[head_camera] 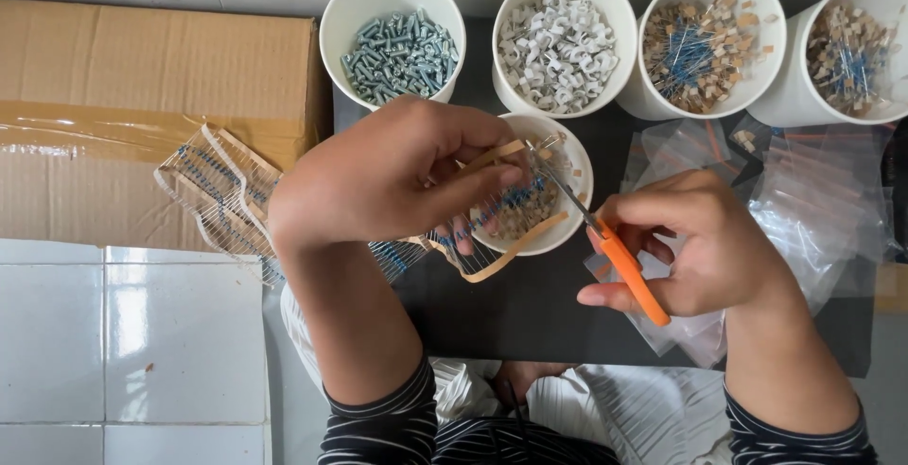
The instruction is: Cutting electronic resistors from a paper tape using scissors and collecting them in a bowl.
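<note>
Left hand [378,181] pinches resistor tape [227,195] taut over a cup [579,210]; right hand [695,243] grips scissors [605,238], catching cut pieces.

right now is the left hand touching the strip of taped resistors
Touching. The head view shows the left hand pinching the resistor strip over a white cup.

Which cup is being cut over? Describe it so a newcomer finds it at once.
Start at the row of four white cups along the top. Just below them, between the left hand and right hand, sits one white cup alone. Unlike the others, it stands apart, under the scissors.
</note>
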